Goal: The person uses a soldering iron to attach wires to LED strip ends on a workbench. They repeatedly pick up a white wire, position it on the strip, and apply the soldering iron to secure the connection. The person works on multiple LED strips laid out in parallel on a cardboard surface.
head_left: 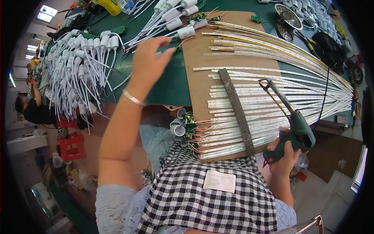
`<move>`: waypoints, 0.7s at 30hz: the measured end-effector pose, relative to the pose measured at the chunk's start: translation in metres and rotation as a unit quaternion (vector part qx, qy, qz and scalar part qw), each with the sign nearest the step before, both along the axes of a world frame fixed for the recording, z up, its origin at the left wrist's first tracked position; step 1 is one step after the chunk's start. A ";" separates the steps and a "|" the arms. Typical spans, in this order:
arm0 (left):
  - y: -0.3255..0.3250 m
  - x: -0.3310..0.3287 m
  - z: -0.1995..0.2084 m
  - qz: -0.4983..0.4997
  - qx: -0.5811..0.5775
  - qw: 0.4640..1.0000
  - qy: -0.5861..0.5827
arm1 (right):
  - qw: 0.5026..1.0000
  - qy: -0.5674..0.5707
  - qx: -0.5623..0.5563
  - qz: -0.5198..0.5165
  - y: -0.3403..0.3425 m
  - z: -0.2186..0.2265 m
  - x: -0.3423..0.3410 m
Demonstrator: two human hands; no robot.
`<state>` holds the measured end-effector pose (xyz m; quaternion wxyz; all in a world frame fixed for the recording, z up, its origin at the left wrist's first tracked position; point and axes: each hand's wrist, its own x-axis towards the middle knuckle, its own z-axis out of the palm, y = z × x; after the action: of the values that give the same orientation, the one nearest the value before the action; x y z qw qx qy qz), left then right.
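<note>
Green table (167, 87); bar (237, 113) across strips (219, 104)

I can't tell whether the left hand (151, 58) touches the white caps (186, 32). The gun (299, 134) hides part of the right hand (283, 159) from me, and the bar (236, 111) covers a slice of the strips (220, 102). The patch's (220, 181) print is too faint to read. The top edge cuts the yellow bottle (109, 6), and I get only a blurry co-worker (37, 111) at left
</note>
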<state>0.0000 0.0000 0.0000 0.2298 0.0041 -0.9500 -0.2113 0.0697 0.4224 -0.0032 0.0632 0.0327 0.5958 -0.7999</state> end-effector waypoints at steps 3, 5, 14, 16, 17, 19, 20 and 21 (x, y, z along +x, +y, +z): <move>0.036 -0.028 -0.001 0.063 -0.048 0.996 -0.032 | 1.000 0.013 -0.004 0.016 0.003 -0.001 -0.002; 0.038 -0.036 0.001 0.078 -0.080 0.993 -0.026 | 0.999 0.026 -0.017 0.010 0.002 -0.005 -0.002; 0.056 0.009 0.018 -0.049 0.269 0.949 -0.156 | 1.000 0.007 -0.009 0.022 0.004 -0.005 0.002; 0.068 0.036 0.025 -0.104 0.141 0.968 -0.178 | 0.999 -0.002 0.004 0.039 0.007 -0.003 0.004; 0.077 0.049 0.027 -0.128 0.040 0.984 -0.118 | 0.999 -0.013 0.010 0.051 0.007 0.001 0.006; 0.092 0.068 0.024 -0.150 -0.008 0.983 -0.105 | 0.997 -0.033 0.017 0.070 0.007 0.010 0.015; 0.100 0.073 0.023 -0.165 -0.025 0.982 -0.084 | 0.996 -0.042 0.017 0.079 0.005 0.014 0.020; 0.104 0.080 0.019 -0.161 -0.019 0.984 -0.073 | 0.997 -0.035 0.040 0.061 -0.003 0.016 0.024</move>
<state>0.0798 0.1043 0.0186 0.1227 -0.1375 -0.9564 -0.2266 0.0937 0.4197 0.0130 0.1316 0.0264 0.6260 -0.7682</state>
